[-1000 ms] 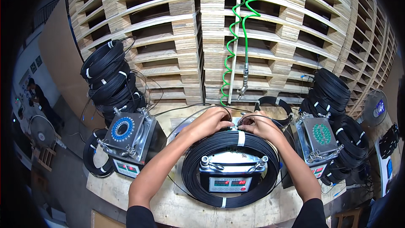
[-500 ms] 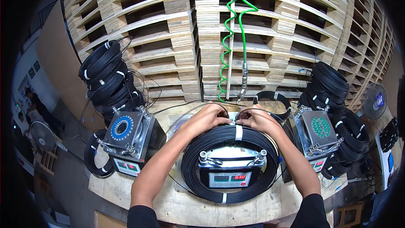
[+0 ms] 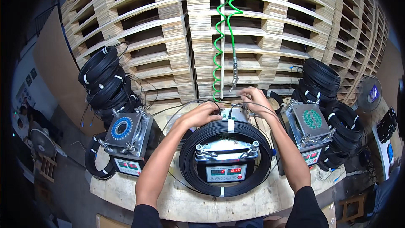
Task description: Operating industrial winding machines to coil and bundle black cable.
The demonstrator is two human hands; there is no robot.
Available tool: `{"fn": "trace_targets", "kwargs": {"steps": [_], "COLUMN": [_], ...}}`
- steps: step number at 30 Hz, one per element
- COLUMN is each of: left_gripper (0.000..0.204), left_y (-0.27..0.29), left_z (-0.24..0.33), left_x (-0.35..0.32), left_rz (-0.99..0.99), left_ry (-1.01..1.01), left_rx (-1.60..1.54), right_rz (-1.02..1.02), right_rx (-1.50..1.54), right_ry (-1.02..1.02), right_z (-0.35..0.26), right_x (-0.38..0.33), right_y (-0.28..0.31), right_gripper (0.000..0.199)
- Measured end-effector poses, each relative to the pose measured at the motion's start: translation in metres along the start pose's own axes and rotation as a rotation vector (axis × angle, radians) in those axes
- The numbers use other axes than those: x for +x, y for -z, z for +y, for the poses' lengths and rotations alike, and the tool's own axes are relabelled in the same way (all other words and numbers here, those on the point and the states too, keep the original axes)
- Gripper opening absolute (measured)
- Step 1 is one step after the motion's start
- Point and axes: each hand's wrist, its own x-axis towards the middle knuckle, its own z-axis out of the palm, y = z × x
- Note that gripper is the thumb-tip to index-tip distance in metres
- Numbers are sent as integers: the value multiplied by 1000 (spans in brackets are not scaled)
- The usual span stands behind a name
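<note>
Black cable coil (image 3: 187, 160) on tabletop (image 3: 177, 204), ringing front of middle machine (image 3: 226, 172), perhaps so cable ends lie near rear plate (image 3: 239, 114). Left hand (image 3: 205, 113) at coil's eleven o'clock, fingertips at plate's near edge, likely steadying something; cannot tell whether grip pinches anything. Right hand (image 3: 255, 99) at one o'clock, higher, fingers curled, blurred; cannot tell if grip pinches. Air nozzle (image 3: 235, 72) hangs toward twelve o'clock, presumably for easy reach.
</note>
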Motion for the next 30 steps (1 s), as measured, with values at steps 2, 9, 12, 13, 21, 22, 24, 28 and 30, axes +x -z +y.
{"fn": "trace_targets", "kwargs": {"steps": [2, 9, 12, 13, 21, 22, 24, 28, 30], "left_gripper": [53, 49, 49, 53, 69, 69, 71, 77, 77], "left_y": [17, 6, 7, 8, 12, 12, 12, 13, 10], "left_z": [22, -5, -5, 3, 19, 19, 26, 32, 27], "left_x": [8, 14, 14, 17, 7, 7, 10, 16, 14], "left_rz": [-183, -270, -271, -270, -228, -229, -219, -271, -257], "left_ry": [106, 105, 118, 174, 316, 316, 318, 403, 367], "left_rx": [45, -143, -136, -204, -164, -170, -161, -148, -187], "right_rz": [-190, -362, -202, -198, 19, 5, 2, 63, 93], "right_rx": [-74, -60, -13, -16, 721, 737, 774, 841, 1002], "right_ry": [-107, -220, -289, -293, -556, -578, -539, -669, -610], "right_z": [11, 53, 89, 101, 74, 73, 79, 91, 91], "right_x": [19, 60, 61, 55, 18, 18, 16, 13, 0], "right_y": [-4, -48, -57, -54, -55, -54, -54, -51, -48], "right_gripper": [32, 27, 32, 32, 30, 30, 29, 24, 20]}}
